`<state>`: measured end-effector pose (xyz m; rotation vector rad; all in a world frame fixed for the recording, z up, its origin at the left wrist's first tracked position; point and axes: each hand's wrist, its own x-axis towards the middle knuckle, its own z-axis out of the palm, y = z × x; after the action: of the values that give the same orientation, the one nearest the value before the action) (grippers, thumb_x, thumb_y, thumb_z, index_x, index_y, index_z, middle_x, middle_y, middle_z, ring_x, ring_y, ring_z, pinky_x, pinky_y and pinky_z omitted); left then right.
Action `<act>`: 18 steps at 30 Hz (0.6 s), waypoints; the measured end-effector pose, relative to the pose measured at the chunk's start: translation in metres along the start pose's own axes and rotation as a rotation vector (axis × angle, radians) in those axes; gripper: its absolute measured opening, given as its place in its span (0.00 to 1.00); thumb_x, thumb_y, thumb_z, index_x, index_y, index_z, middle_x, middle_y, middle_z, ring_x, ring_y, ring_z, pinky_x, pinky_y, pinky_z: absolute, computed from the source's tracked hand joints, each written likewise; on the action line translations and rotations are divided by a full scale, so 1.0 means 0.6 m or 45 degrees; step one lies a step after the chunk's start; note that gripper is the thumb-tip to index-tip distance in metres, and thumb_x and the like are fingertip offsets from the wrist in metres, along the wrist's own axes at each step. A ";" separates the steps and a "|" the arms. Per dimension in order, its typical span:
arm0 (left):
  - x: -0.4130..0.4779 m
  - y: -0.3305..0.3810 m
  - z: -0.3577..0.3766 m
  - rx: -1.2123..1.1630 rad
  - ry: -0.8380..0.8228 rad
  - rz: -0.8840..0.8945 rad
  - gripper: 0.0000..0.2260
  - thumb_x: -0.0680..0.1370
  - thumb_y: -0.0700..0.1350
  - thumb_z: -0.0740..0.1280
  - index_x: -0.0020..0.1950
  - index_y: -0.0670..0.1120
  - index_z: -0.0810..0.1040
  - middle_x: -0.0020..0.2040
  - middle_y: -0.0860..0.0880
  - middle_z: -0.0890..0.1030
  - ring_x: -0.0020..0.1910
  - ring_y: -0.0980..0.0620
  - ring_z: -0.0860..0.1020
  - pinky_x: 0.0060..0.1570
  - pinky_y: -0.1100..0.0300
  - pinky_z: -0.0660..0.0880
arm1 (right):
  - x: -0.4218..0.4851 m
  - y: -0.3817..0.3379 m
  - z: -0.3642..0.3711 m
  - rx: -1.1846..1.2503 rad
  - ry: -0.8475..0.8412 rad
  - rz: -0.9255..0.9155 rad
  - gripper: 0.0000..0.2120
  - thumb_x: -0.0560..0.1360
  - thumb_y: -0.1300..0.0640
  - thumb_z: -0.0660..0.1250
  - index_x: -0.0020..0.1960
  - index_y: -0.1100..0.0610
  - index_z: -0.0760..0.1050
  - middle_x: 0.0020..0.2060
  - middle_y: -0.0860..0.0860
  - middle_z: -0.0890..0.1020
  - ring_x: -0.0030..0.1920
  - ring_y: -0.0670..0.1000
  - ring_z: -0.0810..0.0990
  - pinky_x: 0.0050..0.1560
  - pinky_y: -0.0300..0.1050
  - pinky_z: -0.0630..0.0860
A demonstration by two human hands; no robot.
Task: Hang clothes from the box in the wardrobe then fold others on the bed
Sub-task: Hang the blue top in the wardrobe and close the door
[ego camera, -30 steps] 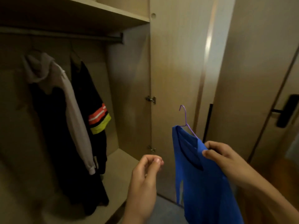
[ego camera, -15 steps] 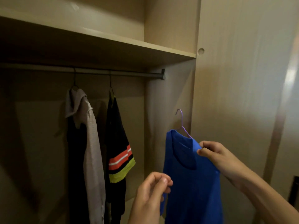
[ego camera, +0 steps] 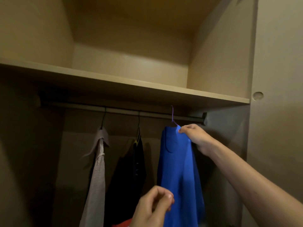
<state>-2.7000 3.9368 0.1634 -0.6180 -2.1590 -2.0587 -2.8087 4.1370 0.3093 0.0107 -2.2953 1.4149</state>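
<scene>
R hand pinches the blue top by its shoulder, on a purple hanger; L hand curled, holding nothing visible. Hook's level w/ the wardrobe rail — hanging step. Next: seat hook over rail — then release.

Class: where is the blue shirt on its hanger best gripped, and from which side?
The shoulder just below the hook, from the right, where the right hand pinches the shirt: the hook rises clear above, and a dark top hangs left.
</scene>
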 end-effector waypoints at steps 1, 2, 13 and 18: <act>0.006 0.006 0.000 -0.003 0.038 0.000 0.09 0.78 0.53 0.68 0.42 0.50 0.82 0.43 0.55 0.85 0.36 0.65 0.79 0.37 0.74 0.71 | 0.027 -0.001 0.004 0.005 -0.007 0.017 0.11 0.79 0.55 0.66 0.59 0.57 0.76 0.57 0.53 0.78 0.59 0.51 0.73 0.60 0.47 0.65; 0.010 0.008 0.000 0.000 0.064 -0.006 0.10 0.73 0.57 0.67 0.42 0.53 0.82 0.43 0.55 0.85 0.36 0.65 0.79 0.38 0.72 0.71 | 0.050 -0.003 0.011 0.003 -0.003 0.031 0.12 0.79 0.55 0.66 0.61 0.58 0.74 0.58 0.54 0.77 0.58 0.52 0.73 0.59 0.47 0.65; 0.021 -0.009 -0.014 -0.024 0.283 -0.141 0.15 0.61 0.51 0.67 0.39 0.41 0.82 0.39 0.42 0.84 0.46 0.38 0.82 0.57 0.43 0.77 | 0.161 0.058 0.055 -0.002 -0.071 0.186 0.21 0.81 0.52 0.64 0.71 0.60 0.67 0.50 0.54 0.76 0.46 0.52 0.75 0.48 0.46 0.71; 0.016 -0.011 -0.025 -0.017 0.255 -0.158 0.14 0.62 0.51 0.66 0.39 0.42 0.82 0.37 0.46 0.84 0.41 0.46 0.81 0.48 0.54 0.76 | 0.166 0.086 0.056 -0.179 -0.097 0.182 0.18 0.82 0.52 0.62 0.69 0.59 0.70 0.48 0.53 0.75 0.42 0.49 0.73 0.42 0.44 0.70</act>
<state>-2.7139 3.9244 0.1618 -0.2704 -2.1190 -2.0945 -2.9228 4.1547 0.2898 -0.1477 -2.4974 1.3378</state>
